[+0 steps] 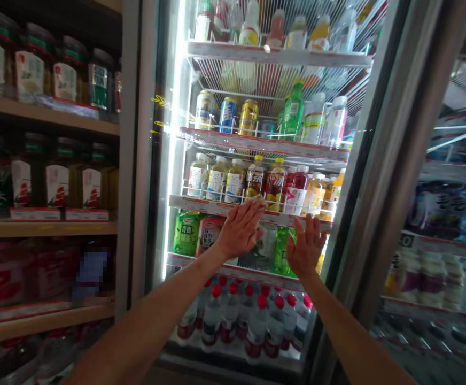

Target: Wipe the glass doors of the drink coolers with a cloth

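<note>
My left hand (pixel 241 227) reaches into the lit fridge with its fingers stretched out, overlapping the front strip (pixel 212 207) of the middle drinks shelf. A small pale patch shows by its fingertips, too blurred to name. Just above stand dark tea bottles with yellow caps (pixel 276 184) and pale tea bottles (pixel 235 182). To the right my right hand (pixel 305 246) is raised with its fingers apart, holding nothing. Beside it are green bottles (pixel 283 251). Left of my left hand, on the lower shelf, are a green carton (pixel 187 232) and a red carton (pixel 209 235).
Water bottles with red caps (pixel 253 321) stand at the fridge bottom. Cans (pixel 228 115) and more bottles fill the upper shelves. A metal door frame (pixel 401 214) borders the right. Wooden shelves (pixel 48 229) with large jars (pixel 30 64) stand on the left.
</note>
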A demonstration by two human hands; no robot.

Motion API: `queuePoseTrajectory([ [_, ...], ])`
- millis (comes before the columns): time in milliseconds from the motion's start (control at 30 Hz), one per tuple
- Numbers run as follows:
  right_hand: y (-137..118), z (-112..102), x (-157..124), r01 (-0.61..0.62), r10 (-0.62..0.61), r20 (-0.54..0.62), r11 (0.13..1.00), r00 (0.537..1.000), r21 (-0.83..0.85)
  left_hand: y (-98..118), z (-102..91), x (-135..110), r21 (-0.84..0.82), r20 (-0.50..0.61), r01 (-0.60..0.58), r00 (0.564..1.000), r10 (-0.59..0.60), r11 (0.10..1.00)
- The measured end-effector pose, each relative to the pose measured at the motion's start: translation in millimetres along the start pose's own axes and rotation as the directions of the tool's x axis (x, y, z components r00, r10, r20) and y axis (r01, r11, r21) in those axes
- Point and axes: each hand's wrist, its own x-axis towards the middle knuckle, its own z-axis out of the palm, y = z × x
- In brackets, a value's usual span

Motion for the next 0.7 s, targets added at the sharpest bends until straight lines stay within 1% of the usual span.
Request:
queuePoseTrajectory([
  [67, 1.6, -0.6, -0.9, -0.009, 0.008, 0.006, 1.0, 1.0, 0.01, -8.3, -6.1, -0.5, -0.033, 0.025, -0.047, 0.999, 0.048, 0.998],
  [100, 1.6, -1.9, -1.0, -0.013, 0.013, 0.012, 1.0, 1.0, 0.017, -13.8, -8.1, -0.8, -0.047, 0.017, -0.06, 0.998, 0.061, 0.997],
  [133, 0.4, -4.0, -0.4, -0.019, 0.018, 0.018, 0.999, 1.0, 0.027, -19.1, -9.0, -0.9, -0.056, -0.012, -0.048, 0.999, 0.048, 0.997],
  [167, -2.6, -6.8, 1.0, -0.022, 0.021, 0.017, 0.999, 1.0, 0.041, -23.6, -8.7, -0.9, -0.057, -0.059, -0.01, 0.998, 0.006, 0.998],
  [233, -15.4, -13.3, 7.2, 0.0, 0.001, -0.006, 0.995, 1.0, 0.098, -28.7, -5.3, -0.4, -0.043, -0.162, 0.119, 0.979, -0.125, 0.992],
  [267, -25.4, -16.2, 12.1, 0.037, -0.035, -0.014, 0.988, 0.999, 0.15, -29.2, -3.0, -0.1, -0.032, -0.19, 0.186, 0.963, -0.189, 0.982],
  [333, -50.6, -18.3, 24.2, 0.156, -0.163, 0.001, 0.942, 0.987, 0.298, -27.4, 0.7, 0.1, -0.01, -0.192, 0.276, 0.943, -0.273, 0.961],
  [367, -64.2, -16.9, 30.5, 0.216, -0.246, 0.028, 0.898, 0.969, 0.383, -26.3, 0.9, -0.6, -0.006, -0.179, 0.298, 0.939, -0.294, 0.955],
  [400, -77.1, -14.0, 36.1, 0.252, -0.31, 0.056, 0.853, 0.949, 0.457, -25.9, -0.4, -2.2, -0.012, -0.163, 0.311, 0.937, -0.309, 0.95],
  [433, -88.7, -10.0, 40.7, 0.258, -0.347, 0.086, 0.82, 0.934, 0.511, -27.1, -3.4, -4.9, -0.032, -0.141, 0.312, 0.939, -0.313, 0.95],
  [467, -98.6, -5.5, 43.8, 0.247, -0.358, 0.108, 0.802, 0.927, 0.544, -30.2, -7.8, -9.0, -0.062, -0.109, 0.292, 0.949, -0.297, 0.955],
  [500, -106.7, -1.0, 45.6, 0.227, -0.349, 0.12, 0.798, 0.929, 0.558, -35.5, -13.4, -14.4, -0.094, -0.067, 0.257, 0.962, -0.263, 0.962],
  [567, -119.3, 6.0, 46.1, 0.193, -0.307, 0.13, 0.82, 0.943, 0.54, -51.8, -25.0, -28.0, -0.138, 0.002, 0.192, 0.981, -0.194, 0.972],
  [600, -125.1, 8.3, 45.9, 0.18, -0.285, 0.134, 0.841, 0.949, 0.51, -61.6, -29.7, -35.1, -0.131, 0.006, 0.201, 0.979, -0.202, 0.971],
  [633, -131.3, 10.0, 46.2, 0.168, -0.261, 0.138, 0.866, 0.955, 0.472, -71.2, -32.9, -41.7, -0.108, -0.031, 0.254, 0.965, -0.259, 0.961],
  [667, -138.1, 11.6, 47.4, 0.158, -0.239, 0.14, 0.889, 0.961, 0.43, -79.9, -34.2, -47.1, -0.08, -0.091, 0.336, 0.935, -0.343, 0.938],
  [700, -145.4, 13.5, 49.8, 0.151, -0.22, 0.138, 0.908, 0.966, 0.391, -86.9, -33.7, -51.1, -0.057, -0.157, 0.424, 0.89, -0.427, 0.904],
])
